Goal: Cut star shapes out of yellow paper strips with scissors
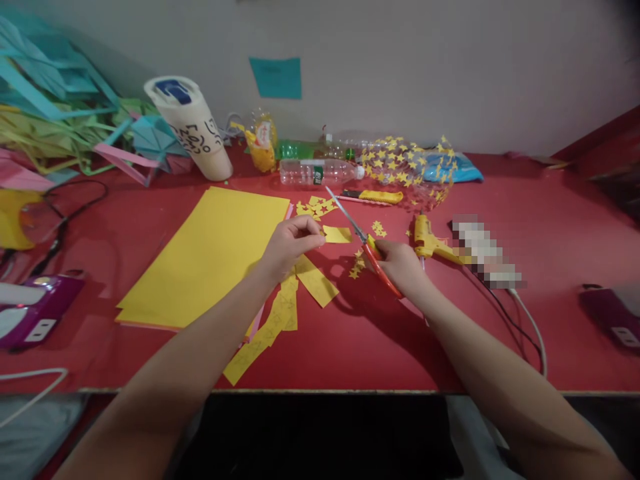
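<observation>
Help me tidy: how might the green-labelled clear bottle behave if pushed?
The bottle lies on its side and looks round, so it may roll. It appears empty, so probably light. Its clear, plastic-looking wall could dent when gripped.

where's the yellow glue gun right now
In the head view, the yellow glue gun lies on the table right of the right hand, just left of the power strip.

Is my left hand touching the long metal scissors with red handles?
Apart. The head view shows red tabletop between the left hand's fingertips and the blades of the scissors.
</observation>
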Demonstrator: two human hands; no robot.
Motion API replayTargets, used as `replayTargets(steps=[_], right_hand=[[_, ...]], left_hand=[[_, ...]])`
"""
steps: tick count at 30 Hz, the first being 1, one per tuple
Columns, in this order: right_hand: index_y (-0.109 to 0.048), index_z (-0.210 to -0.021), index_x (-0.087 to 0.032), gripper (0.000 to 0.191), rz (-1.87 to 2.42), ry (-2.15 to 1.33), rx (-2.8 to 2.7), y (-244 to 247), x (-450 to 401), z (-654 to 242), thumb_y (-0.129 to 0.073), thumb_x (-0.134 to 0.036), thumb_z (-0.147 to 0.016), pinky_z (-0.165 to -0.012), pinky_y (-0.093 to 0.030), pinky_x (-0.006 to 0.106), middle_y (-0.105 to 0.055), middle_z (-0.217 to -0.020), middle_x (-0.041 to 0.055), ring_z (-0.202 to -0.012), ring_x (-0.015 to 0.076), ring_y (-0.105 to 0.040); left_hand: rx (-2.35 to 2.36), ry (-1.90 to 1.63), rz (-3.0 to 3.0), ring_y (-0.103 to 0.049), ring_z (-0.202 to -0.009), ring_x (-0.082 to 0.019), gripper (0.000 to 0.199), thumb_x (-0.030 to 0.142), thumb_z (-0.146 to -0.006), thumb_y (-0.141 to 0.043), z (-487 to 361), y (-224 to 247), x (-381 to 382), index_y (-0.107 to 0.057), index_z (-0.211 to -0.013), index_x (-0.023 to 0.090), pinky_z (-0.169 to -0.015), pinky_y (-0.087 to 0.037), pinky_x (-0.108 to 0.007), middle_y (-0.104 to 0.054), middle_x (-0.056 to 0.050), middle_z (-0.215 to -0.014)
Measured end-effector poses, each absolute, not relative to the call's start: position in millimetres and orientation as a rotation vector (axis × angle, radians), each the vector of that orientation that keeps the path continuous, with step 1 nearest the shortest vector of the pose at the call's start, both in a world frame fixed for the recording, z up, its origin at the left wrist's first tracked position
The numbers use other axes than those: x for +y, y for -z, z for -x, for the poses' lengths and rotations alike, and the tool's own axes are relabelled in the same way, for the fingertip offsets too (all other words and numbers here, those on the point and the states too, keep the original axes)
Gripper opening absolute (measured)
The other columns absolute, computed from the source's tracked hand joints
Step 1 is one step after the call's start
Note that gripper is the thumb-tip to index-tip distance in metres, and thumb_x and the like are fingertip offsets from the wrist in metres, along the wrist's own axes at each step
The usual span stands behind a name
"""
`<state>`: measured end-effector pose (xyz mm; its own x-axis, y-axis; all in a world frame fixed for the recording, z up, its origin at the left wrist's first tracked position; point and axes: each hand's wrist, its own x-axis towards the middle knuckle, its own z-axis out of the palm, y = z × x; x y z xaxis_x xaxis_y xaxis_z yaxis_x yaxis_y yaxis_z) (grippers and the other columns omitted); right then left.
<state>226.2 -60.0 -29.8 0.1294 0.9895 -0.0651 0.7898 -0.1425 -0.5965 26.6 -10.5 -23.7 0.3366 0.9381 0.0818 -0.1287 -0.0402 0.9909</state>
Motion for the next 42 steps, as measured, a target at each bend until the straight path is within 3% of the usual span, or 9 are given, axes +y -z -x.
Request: replayTargets(steps=[5, 8, 11, 17, 20, 23, 28, 37, 42], right_hand=[[-0.046, -0.060, -0.022, 0.035, 1.675, -1.106, -1.382, 24, -68, -220, -0.061, -0.052, -0.070, -0.041, -0.032, 0.026, -0.041, -0.041, -0.0067, -0.034, 0.0103, -0.037], [-0.039, -0.054, -0.024, 0.036, 1.514, -1.177, -1.323, 18, -72, -216, -0.061, -0.046, -0.072, -0.051, -0.047, 0.028, -0.034, -0.033, -0.0090, -0.031, 0.0092, -0.036], [-0.041, -0.055, -0.025, 0.027, 1.497, -1.161, -1.292, 12, -74, -214, -0.059, -0.039, -0.070, -0.054, -0.050, 0.030, -0.034, -0.030, -0.0091, -0.032, 0.0109, -0.039], [-0.038, -0.054, -0.025, 0.021, 1.477, -1.185, -1.295, 8, -76, -212, -0.052, -0.033, -0.067, -0.053, -0.050, 0.028, -0.036, -0.032, -0.0084, -0.035, 0.0113, -0.045], [-0.041, -0.057, -0.024, 0.020, 1.511, -1.217, -1.280, 11, -76, -210, -0.055, -0.034, -0.066, -0.043, -0.043, 0.024, -0.039, -0.033, -0.0084, -0.033, 0.0103, -0.044], [-0.045, -0.061, -0.022, 0.015, 1.551, -1.237, -1.247, 15, -76, -208, -0.056, -0.031, -0.066, -0.032, -0.030, 0.020, -0.045, -0.039, -0.0083, -0.030, 0.0076, -0.038], [-0.047, -0.064, -0.020, 0.012, 1.523, -1.236, -1.268, 19, -78, -205, -0.056, -0.028, -0.067, -0.031, -0.029, 0.018, -0.045, -0.044, -0.0090, -0.030, 0.0060, -0.038], [-0.043, -0.061, -0.020, 0.025, 1.503, -1.205, -1.387, 25, -81, -203, -0.059, -0.038, -0.069, -0.037, -0.029, 0.020, -0.045, -0.052, -0.0062, -0.037, 0.0061, -0.038], [-0.044, -0.062, -0.020, 0.040, 1.465, -1.149, -1.476, 18, -82, -208, -0.059, -0.056, -0.071, -0.045, -0.032, 0.024, -0.041, -0.053, -0.0048, -0.044, 0.0085, -0.038]], left_hand=[[0.763, -0.989, -1.324, -0.045, -0.059, -0.008, 0.017, 0.020, -0.055, -0.068, -26, 20, -13, -0.052, -0.052, 0.017, -0.058, -0.037, -0.025, -0.049, 0.004, -0.060], [0.756, -0.950, -1.376, -0.044, -0.058, -0.008, 0.017, 0.019, -0.056, -0.067, -27, 18, -14, -0.051, -0.052, 0.017, -0.058, -0.036, -0.025, -0.049, 0.003, -0.060], [0.743, -0.896, -1.412, -0.044, -0.057, -0.008, 0.018, 0.020, -0.058, -0.067, -27, 20, -14, -0.051, -0.052, 0.017, -0.057, -0.037, -0.025, -0.049, 0.003, -0.059], [0.799, -0.829, -1.329, -0.059, -0.067, -0.010, 0.020, 0.028, -0.067, -0.068, -24, 25, -13, -0.055, -0.081, 0.020, -0.066, -0.046, -0.025, -0.060, 0.003, -0.071], [0.773, -0.569, -1.353, -0.067, -0.070, -0.014, 0.031, 0.037, -0.071, -0.068, -24, 23, -15, -0.058, -0.095, 0.020, -0.070, -0.050, -0.029, -0.068, -0.001, -0.079], [0.750, -0.420, -1.391, -0.067, -0.065, -0.014, 0.023, 0.037, -0.071, -0.069, -27, 20, -20, -0.061, -0.081, 0.018, -0.068, -0.051, -0.029, -0.069, -0.002, -0.070], [0.736, -0.358, -1.454, -0.061, -0.056, -0.012, 0.025, 0.037, -0.074, -0.064, -33, 21, -26, -0.061, -0.060, 0.016, -0.061, -0.049, -0.027, -0.064, -0.002, -0.056], [0.792, -0.417, -1.467, -0.059, -0.059, -0.011, 0.019, 0.030, -0.072, -0.059, -36, 17, -30, -0.060, -0.059, 0.016, -0.069, -0.049, -0.028, -0.063, 0.000, -0.060], [0.865, -0.607, -1.425, -0.054, -0.054, -0.009, 0.021, 0.031, -0.073, -0.059, -35, 17, -25, -0.060, -0.058, 0.016, -0.063, -0.047, -0.026, -0.058, 0.001, -0.054]])
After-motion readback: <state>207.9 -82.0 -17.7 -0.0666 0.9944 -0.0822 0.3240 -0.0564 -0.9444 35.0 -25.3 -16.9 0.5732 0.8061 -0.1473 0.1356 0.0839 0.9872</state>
